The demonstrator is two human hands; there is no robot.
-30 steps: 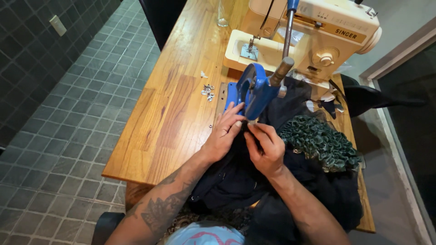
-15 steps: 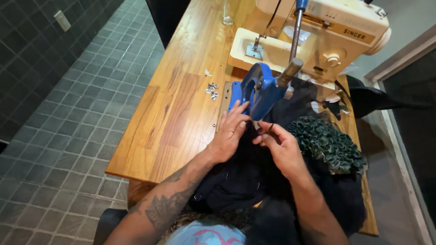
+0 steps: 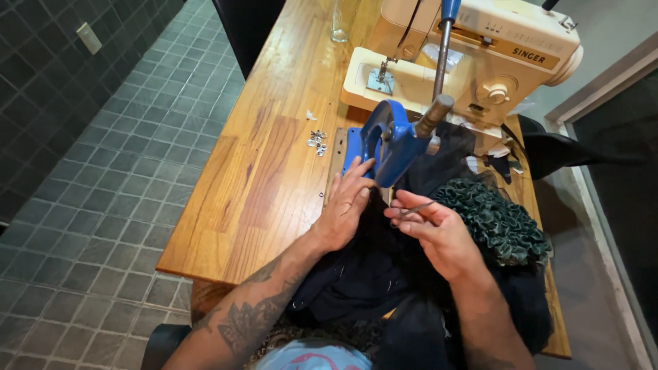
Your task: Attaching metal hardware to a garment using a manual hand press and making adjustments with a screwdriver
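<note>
My left hand (image 3: 346,205) rests flat on black fabric (image 3: 370,274) at the foot of a blue hand press (image 3: 391,144), fingers spread and touching the press base. My right hand (image 3: 435,229) is closed around a small thin metal tool (image 3: 417,208), held just right of the press above the fabric. The dark garment lies bunched on the wooden table (image 3: 260,171) and over my lap. A ruffled dark green piece (image 3: 497,223) lies to the right of my right hand.
A cream sewing machine (image 3: 473,58) stands at the back of the table. Several small metal fasteners (image 3: 317,142) lie left of the press. A glass (image 3: 343,20) stands at the far edge. Grey tiled floor (image 3: 103,178) lies to the left.
My head has moved nearer the table. My right hand has drawn slightly away from my left, holding the thin tool up. My left hand stays at the press base.
</note>
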